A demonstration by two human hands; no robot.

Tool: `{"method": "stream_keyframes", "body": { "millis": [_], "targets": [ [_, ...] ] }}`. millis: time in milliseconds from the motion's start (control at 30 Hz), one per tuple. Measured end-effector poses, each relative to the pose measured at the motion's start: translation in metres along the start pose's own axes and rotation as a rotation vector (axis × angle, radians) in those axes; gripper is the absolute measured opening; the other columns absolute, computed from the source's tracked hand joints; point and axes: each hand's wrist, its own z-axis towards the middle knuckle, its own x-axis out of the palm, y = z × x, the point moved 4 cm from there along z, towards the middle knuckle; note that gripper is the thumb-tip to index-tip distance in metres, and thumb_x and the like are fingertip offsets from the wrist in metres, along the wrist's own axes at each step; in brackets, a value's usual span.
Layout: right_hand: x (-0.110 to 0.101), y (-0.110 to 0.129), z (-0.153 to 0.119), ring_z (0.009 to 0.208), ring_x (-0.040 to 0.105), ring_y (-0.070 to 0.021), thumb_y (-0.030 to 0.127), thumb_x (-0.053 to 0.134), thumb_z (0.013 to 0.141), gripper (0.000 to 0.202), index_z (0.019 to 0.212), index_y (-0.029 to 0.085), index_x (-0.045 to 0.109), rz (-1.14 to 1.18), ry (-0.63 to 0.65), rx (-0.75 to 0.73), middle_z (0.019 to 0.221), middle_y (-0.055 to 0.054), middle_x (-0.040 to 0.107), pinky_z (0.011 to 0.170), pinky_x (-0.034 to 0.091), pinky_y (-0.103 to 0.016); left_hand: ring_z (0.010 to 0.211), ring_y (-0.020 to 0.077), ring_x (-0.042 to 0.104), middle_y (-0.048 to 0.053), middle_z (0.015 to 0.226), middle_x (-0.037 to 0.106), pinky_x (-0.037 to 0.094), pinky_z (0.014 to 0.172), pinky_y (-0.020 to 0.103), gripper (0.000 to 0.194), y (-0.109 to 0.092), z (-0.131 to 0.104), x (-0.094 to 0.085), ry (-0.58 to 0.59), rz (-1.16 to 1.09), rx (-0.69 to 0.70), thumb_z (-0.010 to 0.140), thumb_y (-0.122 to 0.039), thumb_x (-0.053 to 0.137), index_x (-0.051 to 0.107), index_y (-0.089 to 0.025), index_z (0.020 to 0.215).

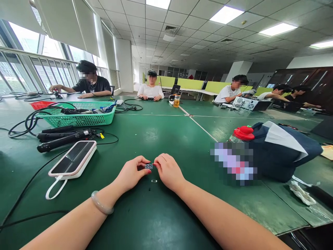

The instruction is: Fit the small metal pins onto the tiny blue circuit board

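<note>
The small dark rectangular circuit board [148, 166] was pinched between my left hand's [129, 174] thumb and fingers, above the dark-green tabletop [161, 218]. My right hand [169, 172] was curled at the board's three o'clock (whether its fingertips gripped anything, I couldn't tell). Toward six o'clock lay a tiny white-rimmed rectangular piece [154, 181]. Farther out, a white, pink-edged device with a dark face [73, 158] lay at nine, a mint-green plastic basket [80, 121] at ten, a navy fabric bag [275, 156] at three.
</note>
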Motion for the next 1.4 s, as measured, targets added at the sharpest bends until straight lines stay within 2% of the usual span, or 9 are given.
{"method": "stream_keyframes", "body": {
  "millis": [233,700,867,967,1067,1167,1267,1400],
  "targets": [
    [-0.005,0.002,0.0,0.076,0.046,-0.016,0.018,0.043,0.09,0.014,0.079,0.017,0.052,0.049,-0.026,-0.031,0.08,-0.003,0.054,0.073,0.038,-0.028,0.08,0.0183,0.062,0.001,0.083,0.068,0.046,0.078,0.031,0.024,-0.003,-0.001,0.001,0.021,0.028,0.011,0.065,-0.032,0.065,0.059,-0.021,0.085],
    [0.0,0.01,-0.002,0.077,0.045,-0.016,0.023,0.039,0.093,0.02,0.081,0.016,0.055,-0.032,0.064,-0.172,0.082,-0.004,0.056,0.075,0.036,-0.029,0.08,0.0179,0.061,0.0,0.08,0.068,0.045,0.081,0.031,0.017,-0.011,-0.003,0.003,0.07,-0.004,0.049,0.064,-0.028,0.064,0.059,-0.021,0.079],
    [-0.003,0.01,-0.002,0.078,0.047,-0.0159,0.02,0.047,0.088,0.012,0.08,0.017,0.056,0.064,0.058,-0.117,0.082,-0.004,0.057,0.075,0.038,-0.029,0.08,0.0172,0.061,-0.001,0.081,0.068,0.046,0.079,0.029,0.017,-0.01,-0.003,0.003,0.063,0.011,0.06,0.065,-0.028,0.064,0.06,-0.021,0.079],
    [-0.007,0.008,-0.003,0.08,0.049,-0.0153,0.018,0.049,0.087,0.01,0.081,0.017,0.057,0.142,0.061,-0.055,0.084,-0.004,0.058,0.076,0.039,-0.028,0.079,0.0182,0.062,0.0,0.082,0.068,0.046,0.077,0.03,0.022,-0.005,-0.001,-0.001,0.007,0.055,0.026,0.065,-0.032,0.064,0.06,-0.021,0.083],
    [-0.007,0.012,-0.006,0.079,0.051,-0.0132,0.02,0.054,0.085,0.008,0.081,0.019,0.061,0.209,0.192,-0.141,0.081,-0.001,0.059,0.075,0.04,-0.025,0.077,0.0183,0.062,0.0,0.081,0.068,0.047,0.076,0.031,0.024,0.001,0.0,-0.006,-0.065,0.08,-0.029,0.065,-0.033,0.064,0.059,-0.021,0.086],
    [-0.006,0.018,-0.011,0.076,0.051,-0.0123,0.027,0.065,0.078,0.007,0.082,0.021,0.066,0.238,0.348,-0.267,0.077,0.001,0.061,0.074,0.041,-0.023,0.077,0.0181,0.062,0.001,0.079,0.068,0.047,0.074,0.03,0.024,0.005,0.002,-0.009,-0.099,0.066,-0.071,0.065,-0.032,0.065,0.06,-0.02,0.086],
    [-0.002,0.021,-0.014,0.074,0.052,-0.0118,0.025,0.067,0.075,0.006,0.081,0.023,0.068,0.222,0.401,-0.299,0.079,0.002,0.063,0.074,0.041,-0.023,0.077,0.0186,0.063,0.001,0.079,0.068,0.047,0.073,0.03,0.026,0.007,0.003,-0.01,-0.115,0.06,-0.088,0.064,-0.033,0.065,0.06,-0.02,0.086],
    [0.003,0.022,-0.013,0.074,0.053,-0.012,0.022,0.062,0.079,0.005,0.076,0.022,0.066,0.203,0.426,-0.289,0.076,0.002,0.063,0.075,0.041,-0.024,0.077,0.0189,0.062,0.002,0.08,0.068,0.047,0.074,0.031,0.028,0.009,0.003,-0.009,-0.105,0.043,-0.08,0.064,-0.034,0.065,0.059,-0.02,0.087]
  ]
}}
